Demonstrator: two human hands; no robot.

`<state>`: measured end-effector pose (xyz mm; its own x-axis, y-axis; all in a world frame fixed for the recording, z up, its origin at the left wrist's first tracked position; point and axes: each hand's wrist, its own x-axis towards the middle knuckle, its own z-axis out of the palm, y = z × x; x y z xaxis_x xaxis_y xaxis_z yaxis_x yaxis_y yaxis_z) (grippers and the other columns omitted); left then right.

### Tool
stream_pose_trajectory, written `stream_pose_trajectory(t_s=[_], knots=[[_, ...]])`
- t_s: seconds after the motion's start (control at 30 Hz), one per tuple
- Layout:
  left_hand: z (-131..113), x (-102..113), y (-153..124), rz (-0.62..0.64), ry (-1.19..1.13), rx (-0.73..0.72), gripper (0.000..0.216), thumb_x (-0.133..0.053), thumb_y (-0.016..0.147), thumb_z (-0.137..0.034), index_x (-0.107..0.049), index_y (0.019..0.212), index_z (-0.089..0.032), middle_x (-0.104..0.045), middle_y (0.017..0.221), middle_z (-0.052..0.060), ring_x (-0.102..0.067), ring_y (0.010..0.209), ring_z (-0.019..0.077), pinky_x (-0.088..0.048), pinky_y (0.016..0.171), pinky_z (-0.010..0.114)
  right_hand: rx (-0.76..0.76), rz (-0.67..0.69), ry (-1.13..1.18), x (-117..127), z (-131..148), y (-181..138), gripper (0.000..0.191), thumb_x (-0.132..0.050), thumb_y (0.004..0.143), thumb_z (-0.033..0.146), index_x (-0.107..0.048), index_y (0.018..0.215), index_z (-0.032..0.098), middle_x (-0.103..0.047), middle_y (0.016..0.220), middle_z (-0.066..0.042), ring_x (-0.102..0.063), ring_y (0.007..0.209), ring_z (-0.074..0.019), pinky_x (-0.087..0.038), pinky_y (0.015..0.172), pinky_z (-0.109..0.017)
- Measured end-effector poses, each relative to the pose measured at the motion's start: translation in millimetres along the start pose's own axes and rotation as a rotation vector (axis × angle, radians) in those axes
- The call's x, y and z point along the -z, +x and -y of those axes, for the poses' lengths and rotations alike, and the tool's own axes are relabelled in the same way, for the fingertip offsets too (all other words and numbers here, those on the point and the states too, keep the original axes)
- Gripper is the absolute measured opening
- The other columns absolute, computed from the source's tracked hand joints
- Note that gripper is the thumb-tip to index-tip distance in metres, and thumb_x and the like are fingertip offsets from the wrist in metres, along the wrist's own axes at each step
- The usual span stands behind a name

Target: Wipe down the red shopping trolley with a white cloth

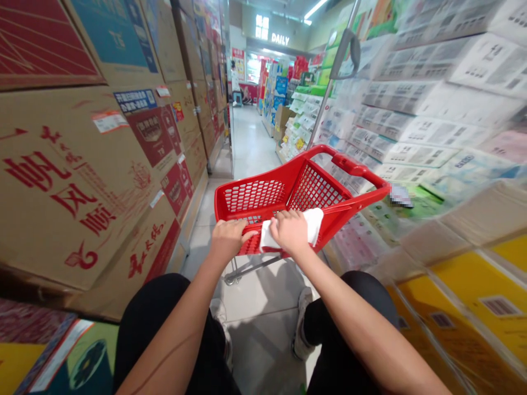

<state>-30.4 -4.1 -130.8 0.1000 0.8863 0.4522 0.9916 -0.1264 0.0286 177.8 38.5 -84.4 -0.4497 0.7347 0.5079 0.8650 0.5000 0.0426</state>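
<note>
A red plastic shopping cart (249, 192) with perforated walls stands in front of my knees, its handle pointing to the right. My left hand (229, 238) is closed over the near rim, fingers on top and thumb stretched along the side. Against the same rim, farther right, my right hand (289, 231) presses a folded white cloth (315, 224), its fingers curled over the edge. Part of the cloth is covered by that hand. Inside the cart, the red mesh floor shows in part.
Stacked cardboard boxes (82, 192) wall off the left side. Piles of white packaged goods (432, 131) and yellow packs (481, 296) line the right. A metal pole (323, 112) rises behind the cart. The tiled aisle (253, 134) runs back towards more shelves and a person (235, 82).
</note>
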Motion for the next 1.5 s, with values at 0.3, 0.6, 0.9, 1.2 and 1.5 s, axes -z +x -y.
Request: stream_pose_trajectory(t_s=[0.3, 0.6, 0.9, 1.2, 1.5], knots=[[6.4, 6.8, 2.8, 0.067, -0.007, 0.042, 0.043, -0.051, 0.093, -0.060, -0.069, 0.093, -0.021, -0.073, 0.086, 0.010, -0.067, 0.083, 0.0265, -0.036, 0.077, 0.039, 0.095, 0.030, -0.008, -3.6, -1.4, 0.7, 0.031, -0.045, 0.099, 0.040, -0.065, 0.090, 0.019, -0.070, 0.091, -0.010, -0.056, 0.091, -0.0265, -0.033, 0.085, -0.039], [10.6, 5.3, -1.2, 0.054, -0.016, 0.039, 0.053, -0.041, 0.095, -0.065, -0.068, 0.092, -0.020, -0.073, 0.089, 0.011, -0.067, 0.086, 0.0268, -0.037, 0.078, 0.040, -0.046, -0.062, -0.165, 23.8, -87.7, -2.1, 0.034, -0.042, 0.099, 0.035, -0.068, 0.086, 0.017, -0.069, 0.088, -0.013, -0.054, 0.092, -0.0285, -0.032, 0.094, -0.042], [6.8, 11.1, -0.8, 0.075, -0.071, 0.015, 0.020, -0.052, 0.093, -0.036, -0.065, 0.084, -0.022, -0.073, 0.084, 0.006, -0.067, 0.083, 0.0241, -0.035, 0.074, 0.038, 0.104, 0.011, 0.180, -9.9, 70.3, -0.3, 0.029, -0.045, 0.099, 0.039, -0.066, 0.096, 0.018, -0.071, 0.100, -0.010, -0.057, 0.097, -0.0257, -0.034, 0.098, -0.040], [42.5, 9.0, -8.9, 0.045, -0.007, 0.049, 0.044, -0.051, 0.089, -0.063, -0.065, 0.081, -0.022, -0.073, 0.082, 0.008, -0.066, 0.082, 0.0241, -0.038, 0.079, 0.037, 0.089, 0.118, -0.056, 25.0, -45.8, -1.2, 0.038, -0.040, 0.101, 0.040, -0.069, 0.097, 0.015, -0.073, 0.099, -0.014, -0.063, 0.099, -0.0285, -0.040, 0.091, -0.040], [50.7, 11.8, -5.7, 0.085, -0.027, 0.126, 0.045, -0.053, 0.081, -0.067, -0.063, 0.075, -0.024, -0.074, 0.078, 0.007, -0.066, 0.077, 0.0262, -0.038, 0.073, 0.037, 0.012, -0.084, -0.209, 66.0, -160.1, -9.9, 0.057, -0.039, 0.100, 0.041, -0.052, 0.144, 0.008, -0.053, 0.150, -0.019, -0.040, 0.145, -0.0324, -0.033, 0.115, -0.047]])
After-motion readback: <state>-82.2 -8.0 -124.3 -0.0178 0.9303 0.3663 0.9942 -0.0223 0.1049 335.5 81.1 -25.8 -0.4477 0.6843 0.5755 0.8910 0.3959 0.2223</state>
